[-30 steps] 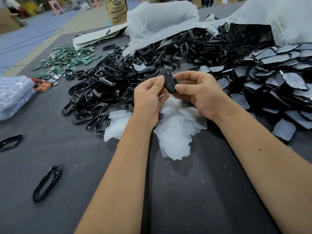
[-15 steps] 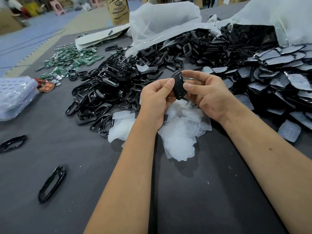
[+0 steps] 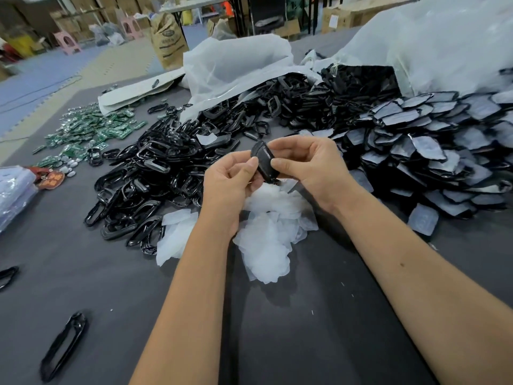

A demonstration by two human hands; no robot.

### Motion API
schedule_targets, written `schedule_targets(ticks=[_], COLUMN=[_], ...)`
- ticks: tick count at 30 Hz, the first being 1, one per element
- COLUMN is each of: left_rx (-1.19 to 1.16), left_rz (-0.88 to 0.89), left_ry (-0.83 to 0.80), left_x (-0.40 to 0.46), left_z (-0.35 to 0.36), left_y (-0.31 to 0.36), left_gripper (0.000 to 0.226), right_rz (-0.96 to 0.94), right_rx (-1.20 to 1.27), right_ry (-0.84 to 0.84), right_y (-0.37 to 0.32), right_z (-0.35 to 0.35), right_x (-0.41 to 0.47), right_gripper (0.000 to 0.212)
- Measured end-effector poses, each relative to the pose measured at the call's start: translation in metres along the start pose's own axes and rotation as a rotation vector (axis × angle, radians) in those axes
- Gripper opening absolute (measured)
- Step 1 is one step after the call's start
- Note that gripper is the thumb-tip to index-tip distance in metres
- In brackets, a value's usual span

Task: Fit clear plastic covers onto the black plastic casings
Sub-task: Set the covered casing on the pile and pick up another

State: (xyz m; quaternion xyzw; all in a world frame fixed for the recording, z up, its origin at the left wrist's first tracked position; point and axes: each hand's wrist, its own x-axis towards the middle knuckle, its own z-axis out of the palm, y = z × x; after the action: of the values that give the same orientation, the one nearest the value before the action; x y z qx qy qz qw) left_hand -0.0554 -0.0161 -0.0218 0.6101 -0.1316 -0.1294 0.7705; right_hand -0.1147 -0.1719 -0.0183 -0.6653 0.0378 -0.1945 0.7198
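Observation:
A black plastic casing (image 3: 265, 162) is held upright above the table between both hands. My left hand (image 3: 231, 184) pinches its left edge with thumb and fingers. My right hand (image 3: 311, 169) grips its right side, thumb pressed on the face. Whether a clear cover sits on it cannot be told. Beneath the hands lies a heap of thin clear plastic pieces (image 3: 266, 234). A large pile of black frame-shaped casings (image 3: 155, 176) spreads to the left, and a pile of flat black pieces with film on them (image 3: 433, 151) lies to the right.
The dark grey table (image 3: 291, 329) also holds green circuit boards (image 3: 88, 129) at far left, loose black frames (image 3: 63, 345) near the front left, a clear bag (image 3: 14, 195) at the left edge, and big white plastic bags (image 3: 238, 62) at the back.
The casing has turned in my fingers, now more edge-on and upright. The camera has tilted up slightly, so hands and piles sit lower in the frame.

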Motion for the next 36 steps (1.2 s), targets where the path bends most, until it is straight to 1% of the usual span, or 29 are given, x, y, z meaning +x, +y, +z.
schedule_targets(ticks=[2,4,8,10,13,15,17,19,22,26,28,31,33,36], left_rx=[0.039,0.036,0.161,0.277,0.543,0.69,0.708,0.707,0.746,0.756,0.76,0.824,0.878,0.975], left_rz=[-0.001,-0.006,0.008,0.056,0.223,0.338,0.39,0.385,0.368,0.412,0.403,0.362,0.33,0.264], left_ry=[-0.045,-0.106,-0.162,-0.215,-0.294,-0.269,-0.208,-0.17,-0.166,-0.096,-0.077,-0.058,-0.047,0.002], left_x=[0.0,0.001,0.004,0.007,0.01,0.008,0.006,0.004,0.001,0.001,0.005,0.018,0.028,0.044], left_z=[0.004,0.021,0.076,0.11,0.153,0.173,0.183,0.188,0.189,0.182,0.174,0.156,0.139,0.112], left_y=[0.007,0.013,0.017,0.014,0.007,0.003,0.001,-0.001,-0.007,-0.008,-0.005,0.0,0.002,0.004], left_gripper=[0.02,0.026,0.028,0.031,0.041,0.041,0.038,0.035,0.035,0.035,0.034,0.033,0.031,0.03], right_rz=[-0.067,-0.152,-0.313,-0.356,-0.365,-0.37,-0.395,-0.357,-0.228,-0.219,-0.234,-0.29,-0.308,-0.287], right_rx=[-0.16,-0.369,-0.799,-0.985,-1.192,-1.229,-1.243,-1.299,-1.346,-1.305,-1.285,-1.24,-1.233,-1.274], right_ry=[0.046,0.135,0.301,0.36,0.424,0.463,0.498,0.453,0.316,0.318,0.343,0.347,0.289,0.135], right_y=[-0.01,-0.022,-0.044,-0.052,-0.061,-0.065,-0.068,-0.069,-0.069,-0.074,-0.079,-0.084,-0.082,-0.071], right_z=[-0.006,-0.023,-0.064,-0.086,-0.115,-0.13,-0.14,-0.147,-0.15,-0.148,-0.143,-0.127,-0.11,-0.079], right_x=[0.0,-0.002,-0.01,-0.015,-0.022,-0.027,-0.032,-0.033,-0.032,-0.028,-0.022,-0.008,0.007,0.037], right_gripper=[0.028,0.028,0.029,0.032,0.033,0.034,0.035,0.036,0.034,0.023,0.021,0.021,0.022,0.023])
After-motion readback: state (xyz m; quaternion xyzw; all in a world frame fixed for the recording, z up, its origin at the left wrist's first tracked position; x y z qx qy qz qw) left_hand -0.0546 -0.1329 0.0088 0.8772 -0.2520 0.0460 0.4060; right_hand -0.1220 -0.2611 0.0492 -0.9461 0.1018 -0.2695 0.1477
